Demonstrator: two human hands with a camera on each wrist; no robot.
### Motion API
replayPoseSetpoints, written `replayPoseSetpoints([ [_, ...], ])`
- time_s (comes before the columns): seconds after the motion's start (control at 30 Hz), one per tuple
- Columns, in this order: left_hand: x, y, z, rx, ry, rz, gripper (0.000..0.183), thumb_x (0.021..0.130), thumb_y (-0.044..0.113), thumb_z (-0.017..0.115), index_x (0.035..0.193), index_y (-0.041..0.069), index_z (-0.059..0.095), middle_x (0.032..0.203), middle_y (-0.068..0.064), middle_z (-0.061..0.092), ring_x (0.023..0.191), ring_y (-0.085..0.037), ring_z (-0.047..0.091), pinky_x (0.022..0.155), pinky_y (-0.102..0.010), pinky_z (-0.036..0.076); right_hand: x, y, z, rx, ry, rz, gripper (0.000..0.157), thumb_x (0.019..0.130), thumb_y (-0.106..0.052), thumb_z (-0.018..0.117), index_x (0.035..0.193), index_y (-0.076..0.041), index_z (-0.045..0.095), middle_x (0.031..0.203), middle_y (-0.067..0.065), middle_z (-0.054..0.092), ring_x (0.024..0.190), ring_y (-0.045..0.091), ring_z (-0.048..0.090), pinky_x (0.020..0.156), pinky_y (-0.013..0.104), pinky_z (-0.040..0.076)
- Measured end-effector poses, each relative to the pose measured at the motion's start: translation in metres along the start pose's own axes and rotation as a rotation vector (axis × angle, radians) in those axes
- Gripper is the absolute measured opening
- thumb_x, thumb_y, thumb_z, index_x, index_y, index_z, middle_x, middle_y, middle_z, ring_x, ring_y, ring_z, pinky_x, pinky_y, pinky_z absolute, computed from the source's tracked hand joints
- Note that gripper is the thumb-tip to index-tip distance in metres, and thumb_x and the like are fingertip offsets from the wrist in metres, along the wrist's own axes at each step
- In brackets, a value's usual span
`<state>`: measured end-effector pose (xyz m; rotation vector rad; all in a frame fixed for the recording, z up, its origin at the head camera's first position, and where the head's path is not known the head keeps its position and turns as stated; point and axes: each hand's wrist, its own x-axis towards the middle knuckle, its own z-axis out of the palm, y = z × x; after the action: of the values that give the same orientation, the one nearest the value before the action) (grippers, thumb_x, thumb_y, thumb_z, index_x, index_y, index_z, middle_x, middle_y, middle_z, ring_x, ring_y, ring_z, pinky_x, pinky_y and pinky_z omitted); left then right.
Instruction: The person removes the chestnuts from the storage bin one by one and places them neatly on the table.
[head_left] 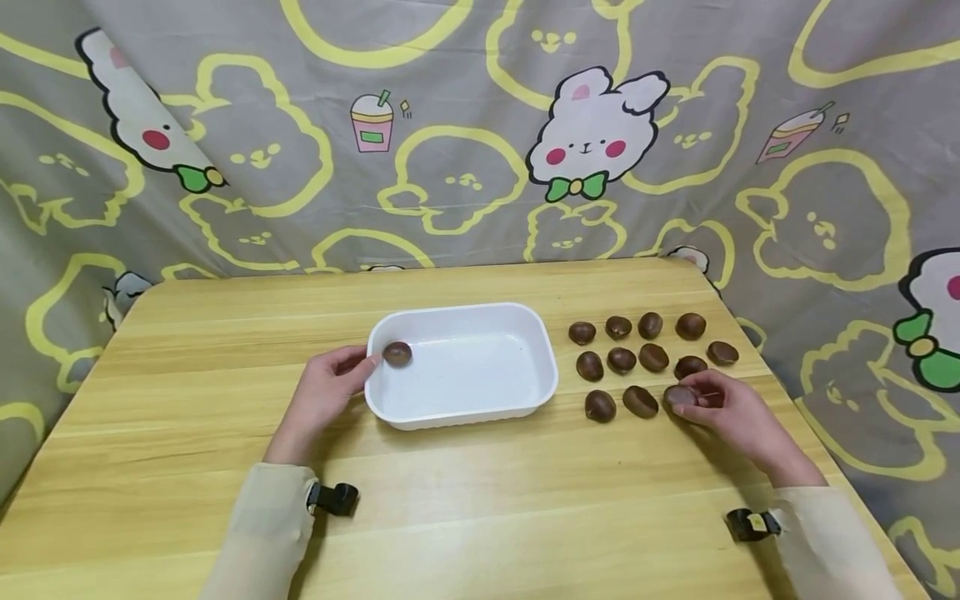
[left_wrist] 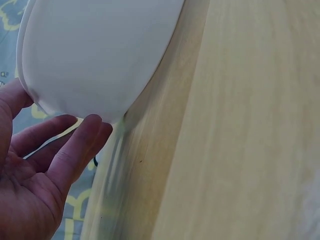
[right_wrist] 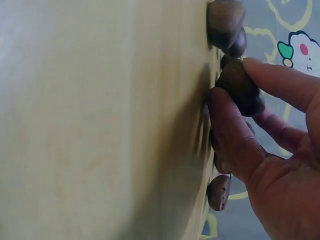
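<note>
My left hand (head_left: pixel 327 392) grips the left end of a white plastic tray (head_left: pixel 551 367), thumb at the rim. In the left wrist view its fingertips (left_wrist: pixel 92 122) press against the tray's outer wall. One chestnut (head_left: pixel 397 354) lies inside the tray, by that same end. To the right, my right hand (head_left: pixel 738 417) pinches a brown, glossy chestnut (right_wrist: pixel 241 89) between thumb and fingers, at the near right of the group. Close to that hand are a chestnut (head_left: pixel 690 367) just behind it and another (head_left: pixel 641 402) to its left.
Several more chestnuts (head_left: pixel 621 360) stand in loose rows right of the tray, on the light wooden table (head_left: pixel 465 508). A patterned grey cloth (head_left: pixel 465 108) hangs behind the table and along its sides. Each wrist carries a black camera strap (head_left: pixel 333 498).
</note>
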<state>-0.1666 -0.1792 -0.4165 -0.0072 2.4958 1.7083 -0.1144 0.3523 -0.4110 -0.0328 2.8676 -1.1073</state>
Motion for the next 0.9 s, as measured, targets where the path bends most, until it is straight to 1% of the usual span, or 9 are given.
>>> replayPoseSetpoints([
  [0.07,0.001,0.000,0.000,0.011,0.001,0.001,0.049,0.098,0.030,0.063,0.132,-0.005,0.058,0.127,-0.023,0.060,0.112,-0.032,0.059,0.084,-0.027,0.055,0.000,0.002,-0.001,-0.009,-0.003,0.017,0.043,0.087,-0.022,0.078,0.117,0.004,0.060,0.101,0.014,0.065,0.087,0.016,0.060,0.067,0.020,0.051],
  [0.2,0.001,0.001,0.001,0.025,0.001,0.002,0.049,0.098,0.030,0.063,0.132,-0.004,0.058,0.127,-0.023,0.060,0.113,-0.032,0.059,0.085,-0.028,0.055,-0.001,0.004,-0.002,-0.032,-0.003,0.028,0.044,0.087,-0.025,0.078,0.116,0.003,0.061,0.098,0.012,0.065,0.086,0.017,0.059,0.066,0.022,0.050],
  [0.33,0.001,0.002,0.002,0.013,0.005,0.002,0.047,0.098,0.029,0.063,0.131,-0.005,0.058,0.126,-0.024,0.060,0.113,-0.032,0.059,0.085,-0.026,0.055,-0.001,0.005,0.000,-0.025,0.000,0.006,0.041,0.087,-0.020,0.078,0.115,0.005,0.061,0.094,0.011,0.063,0.084,0.018,0.058,0.062,0.023,0.050],
  [0.4,0.001,0.001,0.001,0.013,0.006,0.002,0.047,0.098,0.029,0.063,0.131,-0.005,0.058,0.126,-0.024,0.060,0.113,-0.032,0.059,0.085,-0.026,0.055,-0.001,0.005,0.001,-0.022,-0.005,-0.010,0.039,0.087,-0.017,0.077,0.114,0.005,0.061,0.093,0.010,0.063,0.084,0.018,0.058,0.063,0.023,0.050],
  [0.57,0.001,0.000,0.000,0.019,0.009,-0.001,0.048,0.098,0.030,0.063,0.131,-0.004,0.059,0.126,-0.023,0.061,0.112,-0.032,0.059,0.085,-0.027,0.055,0.000,0.004,0.000,-0.038,-0.040,-0.011,0.041,0.088,-0.019,0.076,0.118,0.005,0.060,0.100,0.013,0.064,0.091,0.024,0.060,0.069,0.023,0.050],
  [0.63,0.001,0.000,0.000,0.021,0.010,-0.001,0.048,0.098,0.030,0.063,0.131,-0.003,0.059,0.126,-0.022,0.061,0.112,-0.031,0.059,0.085,-0.027,0.055,0.001,0.003,-0.001,-0.045,-0.059,0.000,0.044,0.088,-0.022,0.076,0.120,0.004,0.059,0.106,0.017,0.063,0.095,0.029,0.061,0.072,0.026,0.050],
  [0.73,0.001,-0.001,0.000,0.019,0.009,0.002,0.048,0.098,0.031,0.063,0.131,-0.004,0.059,0.125,-0.022,0.061,0.112,-0.031,0.059,0.084,-0.027,0.055,0.001,0.001,-0.004,-0.046,-0.080,0.006,0.050,0.088,-0.024,0.076,0.124,0.004,0.058,0.111,0.021,0.062,0.098,0.035,0.061,0.074,0.032,0.051],
  [0.8,0.001,-0.002,0.001,0.013,0.007,0.000,0.048,0.098,0.030,0.063,0.131,-0.004,0.058,0.126,-0.022,0.060,0.112,-0.032,0.059,0.084,-0.027,0.055,0.001,-0.001,-0.006,-0.052,-0.068,-0.001,0.050,0.088,-0.025,0.077,0.125,0.003,0.058,0.113,0.022,0.062,0.099,0.038,0.061,0.074,0.034,0.051],
  [0.9,0.002,-0.002,0.000,0.001,0.002,-0.008,0.048,0.098,0.030,0.063,0.132,-0.004,0.058,0.126,-0.022,0.060,0.112,-0.032,0.059,0.084,-0.026,0.055,0.003,-0.005,-0.011,-0.066,-0.027,-0.027,0.048,0.089,-0.025,0.076,0.124,0.002,0.059,0.116,0.021,0.061,0.098,0.037,0.060,0.072,0.031,0.051],
])
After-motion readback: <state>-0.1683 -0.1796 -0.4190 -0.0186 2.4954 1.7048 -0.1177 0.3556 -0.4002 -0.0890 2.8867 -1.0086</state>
